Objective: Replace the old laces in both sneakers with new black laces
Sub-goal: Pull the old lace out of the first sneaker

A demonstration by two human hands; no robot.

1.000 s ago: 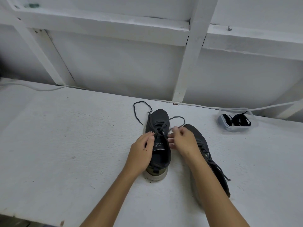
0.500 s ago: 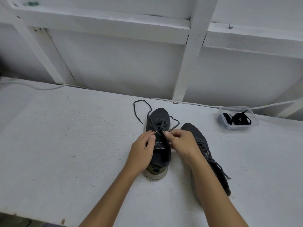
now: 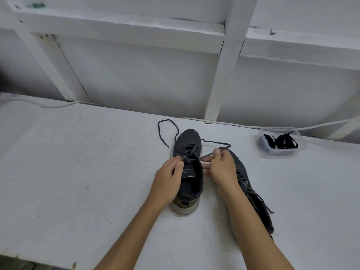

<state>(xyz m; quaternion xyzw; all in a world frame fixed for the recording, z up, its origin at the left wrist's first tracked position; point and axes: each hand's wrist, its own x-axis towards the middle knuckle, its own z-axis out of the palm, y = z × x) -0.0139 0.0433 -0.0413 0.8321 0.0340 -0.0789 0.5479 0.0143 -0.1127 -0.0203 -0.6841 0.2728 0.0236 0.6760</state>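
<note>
**Old lace coming out of the first shoe**

The right hand [image 3: 222,168] makes its grip by pinching the old lace [image 3: 209,153] between thumb and finger, just beside the top of the shoe; the other fingers are curled in loosely; the left hand [image 3: 168,178] grips the left side of the shoe's collar, with its thumb pressed near the top eyelet, so the shoe stays put.

Half a second ago the right hand was close in at the tongue; now it has pulled out to the right and up a bit, and the lace runs tight from the eyelets to the pinch; the loose end past the pinch now lies farther out to the right; this means the lace is sliding out of a top hole, so the job is only at its start.

The left sneaker [image 3: 190,172] stands upright on the white surface [image 3: 78,172]; its long way runs from near to far, heel toward the person and toe toward the wall; most of the old lace is still crossed over the front, and one loose end curls on the surface to the left of the toe.

The right sneaker [image 3: 251,190] lies just beside it, partly under the right arm, toe pointing far and a little left; it still has its old lace tied in; the new black laces [image 3: 280,142] wait in a clear tub [image 3: 301,148] well apart, far right near the wall.
</note>
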